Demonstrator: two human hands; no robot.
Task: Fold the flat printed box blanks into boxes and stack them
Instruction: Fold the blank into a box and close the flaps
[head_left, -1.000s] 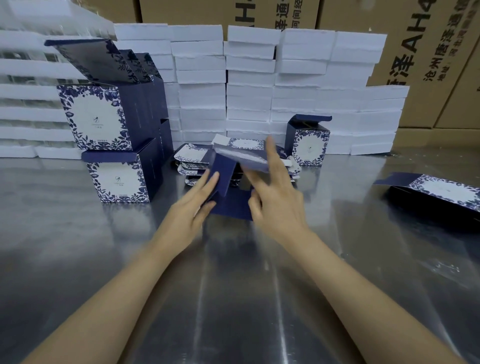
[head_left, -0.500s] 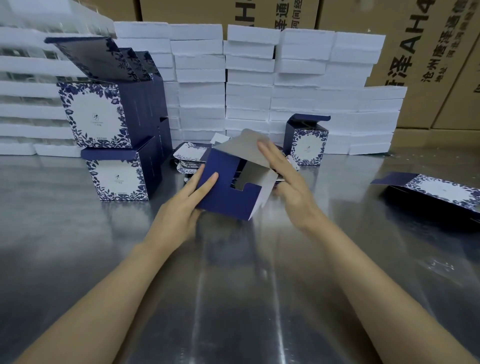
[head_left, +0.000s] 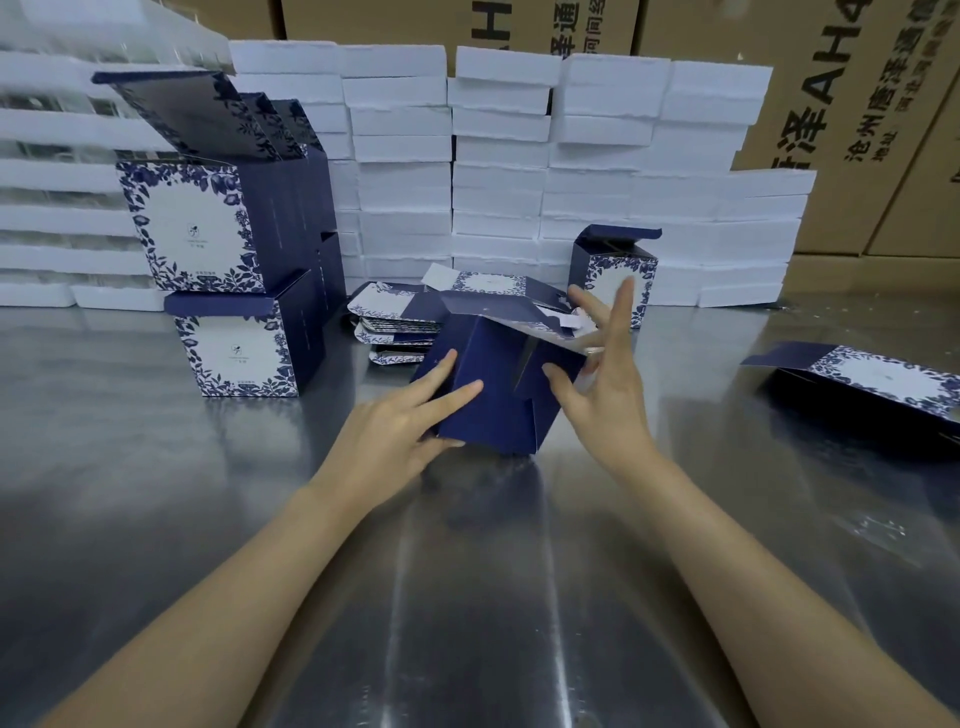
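A half-folded navy box (head_left: 498, 400) stands tilted on the steel table (head_left: 156, 493), its bottom flaps facing me. My left hand (head_left: 410, 431) holds its left side, fingers flat on the panel and thumb under the lower edge. My right hand (head_left: 602, 379) is at the box's right side, thumb pressing a navy flap, fingers spread straight upward. Behind lies a pile of flat printed blanks (head_left: 395, 322). Folded boxes (head_left: 228, 260) are stacked at the left with lids open. One folded box (head_left: 615, 270) stands alone behind my right hand.
Stacks of white foam slabs (head_left: 498, 171) wall off the table's back, with brown cartons (head_left: 852, 104) behind them. A flat navy blank (head_left: 872, 384) lies at the right edge of the table.
The box has been turned so its navy bottom flaps fold shut toward me. My right hand moved from the grey inner flap down to the box's right side, fingers now spread.
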